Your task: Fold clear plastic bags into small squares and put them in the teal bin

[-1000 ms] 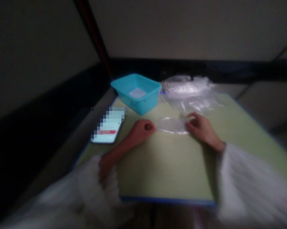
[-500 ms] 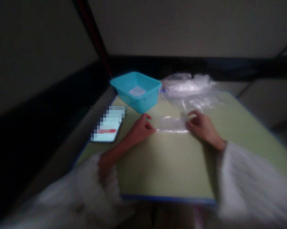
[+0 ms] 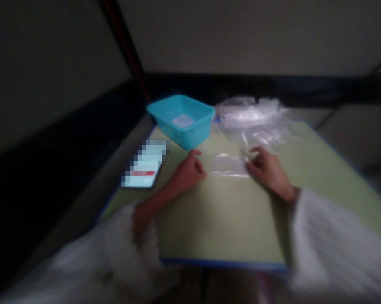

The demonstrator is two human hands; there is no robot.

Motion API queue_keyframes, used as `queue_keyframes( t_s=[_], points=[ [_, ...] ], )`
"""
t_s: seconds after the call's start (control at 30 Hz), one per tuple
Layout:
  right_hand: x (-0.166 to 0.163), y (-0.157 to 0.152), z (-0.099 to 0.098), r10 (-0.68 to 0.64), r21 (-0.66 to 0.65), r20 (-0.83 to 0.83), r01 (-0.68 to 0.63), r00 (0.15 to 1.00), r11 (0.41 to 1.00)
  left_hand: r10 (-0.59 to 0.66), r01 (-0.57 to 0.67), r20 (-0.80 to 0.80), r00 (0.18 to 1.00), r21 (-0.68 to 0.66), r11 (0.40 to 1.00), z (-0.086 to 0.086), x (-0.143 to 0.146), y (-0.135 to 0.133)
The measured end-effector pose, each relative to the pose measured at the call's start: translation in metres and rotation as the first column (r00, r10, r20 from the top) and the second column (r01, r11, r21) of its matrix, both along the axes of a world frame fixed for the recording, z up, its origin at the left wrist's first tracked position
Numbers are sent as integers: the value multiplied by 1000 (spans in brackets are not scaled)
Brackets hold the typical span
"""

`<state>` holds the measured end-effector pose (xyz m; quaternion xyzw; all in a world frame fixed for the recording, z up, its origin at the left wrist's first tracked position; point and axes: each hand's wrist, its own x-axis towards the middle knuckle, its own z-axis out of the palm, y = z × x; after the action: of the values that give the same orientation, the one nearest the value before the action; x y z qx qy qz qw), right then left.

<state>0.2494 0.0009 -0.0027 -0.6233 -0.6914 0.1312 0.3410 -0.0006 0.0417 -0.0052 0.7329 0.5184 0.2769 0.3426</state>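
Observation:
A small clear plastic bag (image 3: 229,166) lies low over the table between my hands, its near edge stretched from one to the other. My left hand (image 3: 191,169) pinches the bag's left near corner between thumb and finger, the other fingers curled. At the bag's right end my right hand (image 3: 266,171) grips the edge, thumb below and index finger arched above. The bag looks flat, and whether it holds anything is too blurred to tell.
A turquoise plastic basket (image 3: 197,135) with a white paper-like piece (image 3: 182,121) inside stands at the back. Right of it lies a heap of clear plastic bags (image 3: 247,116). A phone (image 3: 146,164) with a lit screen rests left on the pale green table (image 3: 222,228), which has blue edging.
Both hands keep their hold with almost no movement. The bag's near edge has shifted very slightly and its shine has changed.

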Motion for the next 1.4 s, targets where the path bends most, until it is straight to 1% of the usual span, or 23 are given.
queue_keyframes(
  t_s=[0.17, 0.2, 0.27, 0.33, 0.37, 0.43, 0.5, 0.6, 0.67, 0.8, 0.97, 1.03, 1.13, 1.2, 1.3, 1.4],
  points=[
    [1, -2, 1, 17, 25, 59, -19, 998, 1000, -56, 54, 31, 998, 36, 998, -1, -2, 3],
    [1, -2, 1, 10, 52, 86, -15, 996, 999, -58, 55, 30, 998, 68, 996, -1, -2, 2],
    [2, -3, 2, -2, 127, 152, -18, 988, 992, -52, 48, 21, 998, 179, 983, -1, -1, 0],
    [0, -5, 2, 11, 178, 230, -53, 973, 983, -73, 73, -12, 997, 322, 944, -1, 1, -4],
    [-1, -7, 2, 33, 177, 275, -85, 961, 980, -95, 102, -38, 995, 383, 918, -1, 2, -7],
    [-5, -9, -1, 94, 133, 376, -154, 922, 979, -143, 172, -98, 985, 458, 872, -2, 3, -10],
    [-8, -11, -6, 148, 65, 479, -203, 865, 977, -153, 199, -134, 979, 483, 852, -2, 3, -12],
    [-10, -12, -14, 178, -30, 577, -197, 797, 980, -125, 179, -142, 982, 483, 857, -3, 3, -11],
    [-9, -11, -17, 185, -74, 605, -176, 775, 982, -118, 174, -145, 982, 477, 862, -3, 3, -10],
    [-6, -9, -17, 213, -120, 622, -177, 753, 977, -127, 188, -159, 979, 463, 866, -4, 3, -10],
    [-5, -8, -15, 240, -126, 615, -206, 752, 970, -117, 185, -175, 978, 451, 873, -5, 2, -10],
    [-4, -8, -15, 245, -124, 610, -215, 754, 969, -159, 233, -198, 967, 444, 865, -4, 4, -9],
    [-4, -8, -16, 252, -116, 602, -229, 758, 966, -281, 393, -312, 907, 393, 831, -3, 11, -9],
    [-4, -8, -17, 252, -110, 598, -234, 761, 966, -325, 473, -416, 849, 328, 818, -3, 16, -9],
    [-4, -9, -17, 252, -116, 599, -229, 760, 967, -315, 510, -535, 784, 265, 818, -5, 18, -11],
    [-4, -9, -18, 246, -116, 596, -221, 764, 968, -285, 524, -607, 742, 259, 812, -5, 16, -14]
  ],
)
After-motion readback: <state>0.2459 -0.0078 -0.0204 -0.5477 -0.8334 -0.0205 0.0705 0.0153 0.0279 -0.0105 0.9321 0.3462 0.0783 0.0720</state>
